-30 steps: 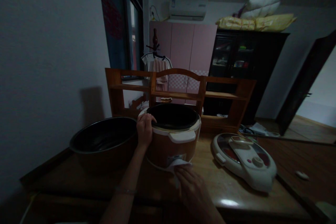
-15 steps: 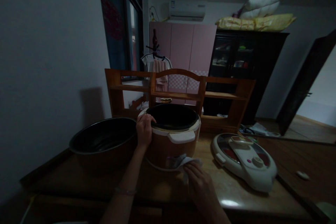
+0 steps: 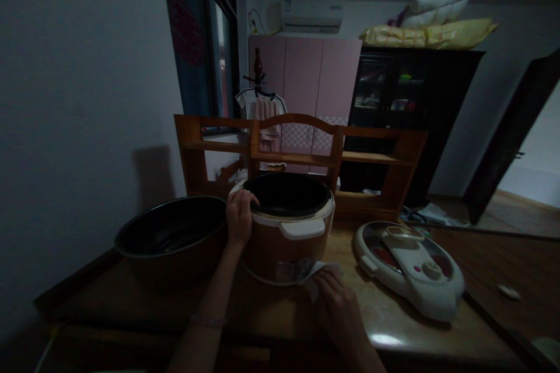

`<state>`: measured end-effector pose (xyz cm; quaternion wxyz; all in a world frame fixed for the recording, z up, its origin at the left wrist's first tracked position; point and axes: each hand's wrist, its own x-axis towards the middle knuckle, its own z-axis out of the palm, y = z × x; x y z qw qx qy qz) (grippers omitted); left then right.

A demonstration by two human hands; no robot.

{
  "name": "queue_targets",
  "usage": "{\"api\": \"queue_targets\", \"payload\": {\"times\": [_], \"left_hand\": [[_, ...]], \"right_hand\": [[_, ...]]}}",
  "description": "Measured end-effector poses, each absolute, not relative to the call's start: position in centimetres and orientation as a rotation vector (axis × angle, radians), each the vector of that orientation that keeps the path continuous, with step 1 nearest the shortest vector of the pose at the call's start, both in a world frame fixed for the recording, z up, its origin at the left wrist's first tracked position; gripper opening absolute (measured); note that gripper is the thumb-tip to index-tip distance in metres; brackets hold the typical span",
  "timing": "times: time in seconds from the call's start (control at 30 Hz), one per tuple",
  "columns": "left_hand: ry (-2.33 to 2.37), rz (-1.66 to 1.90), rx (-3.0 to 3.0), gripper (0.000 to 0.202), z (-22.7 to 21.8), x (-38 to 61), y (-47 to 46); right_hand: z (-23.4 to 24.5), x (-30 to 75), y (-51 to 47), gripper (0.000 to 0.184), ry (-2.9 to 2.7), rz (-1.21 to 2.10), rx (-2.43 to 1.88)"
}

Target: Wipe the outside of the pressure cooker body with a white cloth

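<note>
A large rice cooker body (image 3: 265,245), with its lid off and a dark inside, stands on a wooden desk (image 3: 350,315). My left hand (image 3: 240,213) grips the cooker's upper left rim, fingers hooked over the edge. In my right hand (image 3: 335,297) is a crumpled white cloth (image 3: 318,273), perhaps a tissue, close to the lower right of the cooker's front. A label (image 3: 291,270) shows low on that front, left of the cloth. To the left sits a wide black inner pot (image 3: 175,262). The cooker's white lid (image 3: 415,271) lies on the right.
A wooden shelf rack (image 3: 297,159) rises along the desk's back, directly behind the cooker. The wall (image 3: 87,128) is close on the left. Farther off are a pink wardrobe (image 3: 301,76) and a dark cabinet (image 3: 441,93).
My right hand and the cloth have moved slightly right, off the cooker's label, which now shows more fully. My left hand keeps its hold on the rim.
</note>
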<state>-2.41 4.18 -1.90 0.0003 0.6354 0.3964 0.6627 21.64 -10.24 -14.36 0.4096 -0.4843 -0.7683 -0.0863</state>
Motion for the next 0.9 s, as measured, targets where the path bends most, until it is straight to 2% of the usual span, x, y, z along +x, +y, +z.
{"api": "queue_targets", "payload": {"times": [0.17,0.5,0.7,0.9], "left_hand": [[1.223,2.092,2.036,0.046,-1.9,-2.4,4.2],[1.248,2.088,2.009,0.049,-2.2,-2.4,4.4],[1.232,2.099,2.02,0.047,-2.1,-2.4,4.4],[1.208,2.097,2.02,0.048,-2.1,-2.5,4.5]], "right_hand": [[-14.5,22.2,-9.9,0.044,-1.909,-0.142,-1.256],[-12.6,19.9,-11.1,0.052,-2.021,-0.033,-1.015],[-10.9,18.1,-12.0,0.063,-2.244,-0.191,-0.762],[-11.4,17.3,-10.0,0.068,-2.268,-0.346,-0.828]]}}
